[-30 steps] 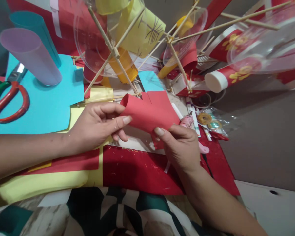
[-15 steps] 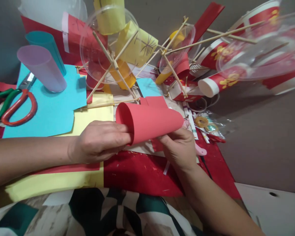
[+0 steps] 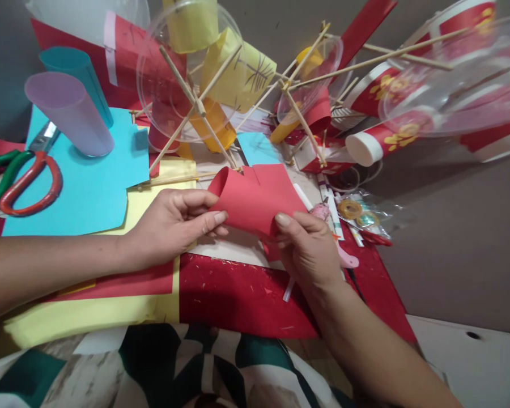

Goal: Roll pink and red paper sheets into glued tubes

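A sheet of red paper (image 3: 250,204), curled into a loose tube, is held between my two hands above the table. My left hand (image 3: 182,221) pinches its left end, thumb in front and fingers behind. At the lower right end, my right hand (image 3: 308,246) grips the paper's edge between thumb and fingers. Another red paper piece (image 3: 278,178) lies behind the tube on a pale board. A pink glue gun (image 3: 347,258) rests just right of my right hand, partly hidden by it.
Scissors (image 3: 29,181) lie on blue paper (image 3: 80,198) at the left, near a purple paper tube (image 3: 70,113) and a teal tube (image 3: 79,79). Stick-and-plastic wheels (image 3: 199,107) stand at the back. Red-and-white paper cups (image 3: 382,141) and bagged tape rolls (image 3: 349,209) are at the right.
The red paper has turned and flattened from a wide cone-like roll to a looser curl. My left fingers have come out of its opening and now pinch its edge.
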Demonstrator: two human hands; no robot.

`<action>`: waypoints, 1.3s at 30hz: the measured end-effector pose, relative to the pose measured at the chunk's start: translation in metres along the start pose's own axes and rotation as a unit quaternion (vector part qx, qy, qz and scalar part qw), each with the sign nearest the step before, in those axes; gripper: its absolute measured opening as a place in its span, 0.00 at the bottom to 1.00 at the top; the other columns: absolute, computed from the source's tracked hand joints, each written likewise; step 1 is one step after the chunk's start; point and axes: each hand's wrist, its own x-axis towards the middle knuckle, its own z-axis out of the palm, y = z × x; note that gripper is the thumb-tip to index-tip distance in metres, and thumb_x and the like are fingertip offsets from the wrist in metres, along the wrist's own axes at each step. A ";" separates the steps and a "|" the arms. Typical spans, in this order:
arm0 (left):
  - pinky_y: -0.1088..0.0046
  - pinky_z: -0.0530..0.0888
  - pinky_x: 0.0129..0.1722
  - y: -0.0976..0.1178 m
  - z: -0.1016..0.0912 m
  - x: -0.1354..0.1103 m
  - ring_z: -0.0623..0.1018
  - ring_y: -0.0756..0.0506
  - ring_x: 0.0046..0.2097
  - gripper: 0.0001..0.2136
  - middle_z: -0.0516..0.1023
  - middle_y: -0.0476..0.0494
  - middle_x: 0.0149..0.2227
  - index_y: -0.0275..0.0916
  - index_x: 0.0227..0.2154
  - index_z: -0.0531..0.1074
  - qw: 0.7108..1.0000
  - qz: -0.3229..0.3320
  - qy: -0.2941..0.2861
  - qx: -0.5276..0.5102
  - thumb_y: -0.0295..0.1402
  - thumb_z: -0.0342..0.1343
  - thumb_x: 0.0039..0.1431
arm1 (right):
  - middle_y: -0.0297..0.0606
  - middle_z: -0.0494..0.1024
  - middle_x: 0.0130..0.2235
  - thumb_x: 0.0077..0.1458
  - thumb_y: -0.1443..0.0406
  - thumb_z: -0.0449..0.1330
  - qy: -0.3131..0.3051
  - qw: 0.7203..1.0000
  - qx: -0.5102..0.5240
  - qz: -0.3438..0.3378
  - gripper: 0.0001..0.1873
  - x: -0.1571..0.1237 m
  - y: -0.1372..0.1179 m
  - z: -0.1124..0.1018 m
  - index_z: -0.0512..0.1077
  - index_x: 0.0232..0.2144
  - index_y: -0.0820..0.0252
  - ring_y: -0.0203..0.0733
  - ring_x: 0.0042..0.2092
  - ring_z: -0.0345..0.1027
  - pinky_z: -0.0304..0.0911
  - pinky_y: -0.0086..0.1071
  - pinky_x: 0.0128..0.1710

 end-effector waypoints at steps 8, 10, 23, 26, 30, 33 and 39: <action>0.82 0.79 0.30 -0.001 -0.002 0.009 0.83 0.50 0.28 0.05 0.83 0.45 0.25 0.34 0.31 0.75 0.996 -0.076 -0.024 -0.044 0.30 0.65 0.55 | 0.25 0.60 0.14 0.41 0.54 0.74 0.028 1.000 0.009 0.010 0.25 0.000 -0.001 0.002 0.66 0.11 0.61 0.25 0.20 0.50 0.48 0.24 0.21; 0.82 0.79 0.29 0.000 -0.002 0.009 0.84 0.49 0.28 0.04 0.83 0.45 0.25 0.34 0.30 0.74 0.995 -0.090 -0.019 -0.045 0.29 0.63 0.57 | 0.26 0.61 0.15 0.41 0.54 0.74 0.025 1.000 0.005 0.010 0.25 0.000 -0.001 0.002 0.66 0.12 0.61 0.25 0.20 0.50 0.49 0.24 0.22; 0.78 0.79 0.29 0.005 -0.001 0.012 0.83 0.48 0.27 0.03 0.83 0.43 0.24 0.34 0.32 0.72 0.990 -0.137 0.012 -0.041 0.26 0.60 0.60 | 0.27 0.56 0.18 0.52 0.53 0.67 -0.016 0.999 -0.022 -0.017 0.25 -0.001 0.006 -0.005 0.63 0.15 0.59 0.30 0.22 0.47 0.47 0.28 0.22; 0.77 0.79 0.29 0.004 -0.003 0.012 0.83 0.47 0.27 0.03 0.83 0.42 0.25 0.34 0.32 0.73 0.991 -0.128 0.008 -0.048 0.27 0.61 0.60 | 0.28 0.59 0.19 0.53 0.52 0.67 -0.023 0.999 -0.024 -0.027 0.24 -0.002 0.005 -0.006 0.65 0.16 0.58 0.31 0.23 0.51 0.51 0.28 0.24; 0.78 0.79 0.29 0.003 -0.004 0.013 0.84 0.47 0.28 0.02 0.84 0.41 0.26 0.34 0.34 0.74 0.992 -0.118 0.001 -0.054 0.28 0.60 0.61 | 0.30 0.72 0.22 0.54 0.55 0.67 -0.051 0.997 -0.042 -0.050 0.13 -0.005 0.004 -0.006 0.78 0.24 0.55 0.33 0.25 0.62 0.60 0.28 0.27; 0.80 0.79 0.30 0.002 -0.005 0.014 0.84 0.48 0.28 0.03 0.84 0.41 0.27 0.34 0.35 0.74 0.992 -0.116 0.002 -0.055 0.29 0.60 0.62 | 0.29 0.78 0.26 0.51 0.61 0.69 -0.083 0.994 -0.053 -0.046 0.06 -0.006 0.000 -0.004 0.82 0.34 0.50 0.33 0.26 0.67 0.65 0.27 0.28; 0.80 0.79 0.31 0.000 -0.007 0.014 0.83 0.49 0.29 0.05 0.84 0.40 0.28 0.33 0.37 0.75 0.993 -0.102 -0.001 -0.058 0.30 0.60 0.62 | 0.26 0.79 0.26 0.48 0.64 0.71 -0.059 0.993 -0.097 -0.042 0.06 -0.006 -0.005 0.005 0.83 0.31 0.47 0.29 0.26 0.67 0.65 0.23 0.28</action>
